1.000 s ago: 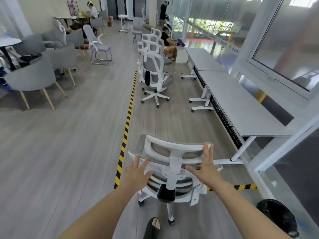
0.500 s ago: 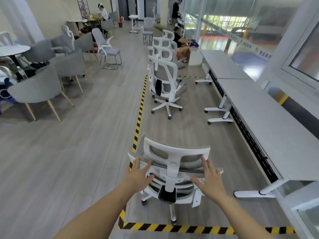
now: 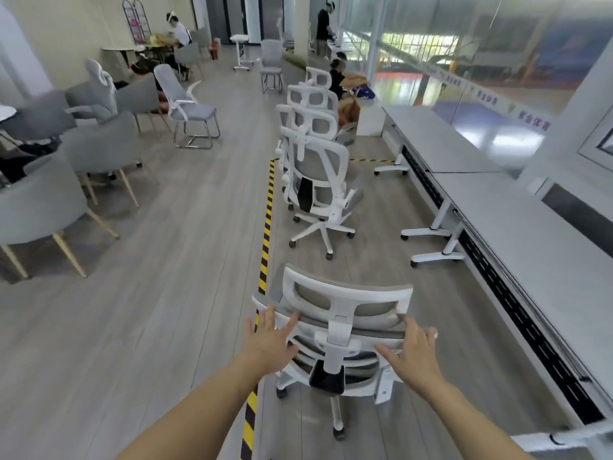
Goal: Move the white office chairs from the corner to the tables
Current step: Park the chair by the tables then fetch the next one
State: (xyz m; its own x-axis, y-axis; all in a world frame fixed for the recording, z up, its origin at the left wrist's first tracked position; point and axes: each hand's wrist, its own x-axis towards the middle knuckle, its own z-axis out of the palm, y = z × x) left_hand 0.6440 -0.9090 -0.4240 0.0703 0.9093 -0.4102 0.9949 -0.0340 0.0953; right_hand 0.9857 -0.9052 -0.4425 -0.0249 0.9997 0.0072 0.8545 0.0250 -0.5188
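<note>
White office chair [image 3: 338, 330] rolled further along the striped floor tape [image 3: 265, 240] toward the parked chairs [image 3: 315, 167], left hand [image 3: 270, 343] and right hand [image 3: 413, 355] spread flat on its backrest, tables [image 3: 530, 234] right of the right hand.

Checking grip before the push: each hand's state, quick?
Left hand: open, fingers straight against the chair back.
Right hand: open, likewise.

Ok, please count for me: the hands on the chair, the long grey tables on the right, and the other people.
Hands on the chair: 2, left hand and right hand.
Long grey tables: 2, near table and far table.
Other people: 3, seated person far left, standing person, person near the far table.
Total: 7.
</note>
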